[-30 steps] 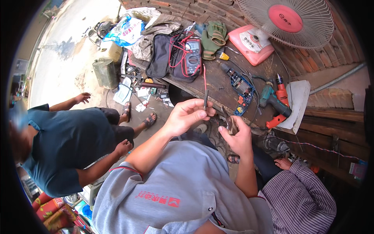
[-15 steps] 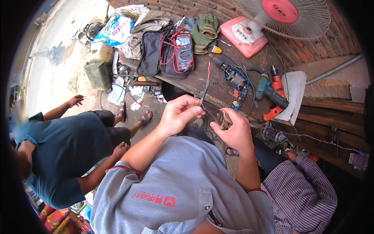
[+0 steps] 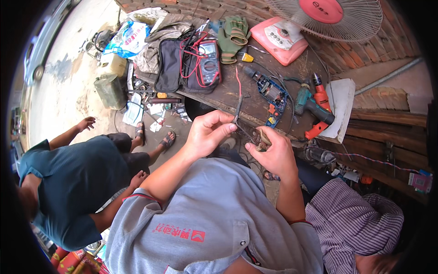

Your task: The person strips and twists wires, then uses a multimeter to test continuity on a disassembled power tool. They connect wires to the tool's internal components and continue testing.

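In front of my chest, my left hand [image 3: 209,133] pinches a dark cable [image 3: 239,108] between thumb and fingers. A thin red wire sticks up from the cable's far end, over the bench edge. Close by on the right, my right hand [image 3: 276,154] is closed around a small, worn, brownish piece [image 3: 263,142]; its kind is hard to make out. A dark strand runs between the two hands, from the cable to that piece. My fingers partly cover both.
On the wooden bench [image 3: 182,96] lie a multimeter [image 3: 210,64] in a black case, green gloves [image 3: 233,39], an opened blue power tool [image 3: 272,96], a teal drill [image 3: 306,100] and an orange drill [image 3: 323,100]. A pink fan [image 3: 280,39] stands behind. People are at left and right.
Both hands keep their grips, almost unmoved. The view has shifted slightly, so the bench things sit a little further left. A vehicle shows at upper left, and the person at right has shifted.
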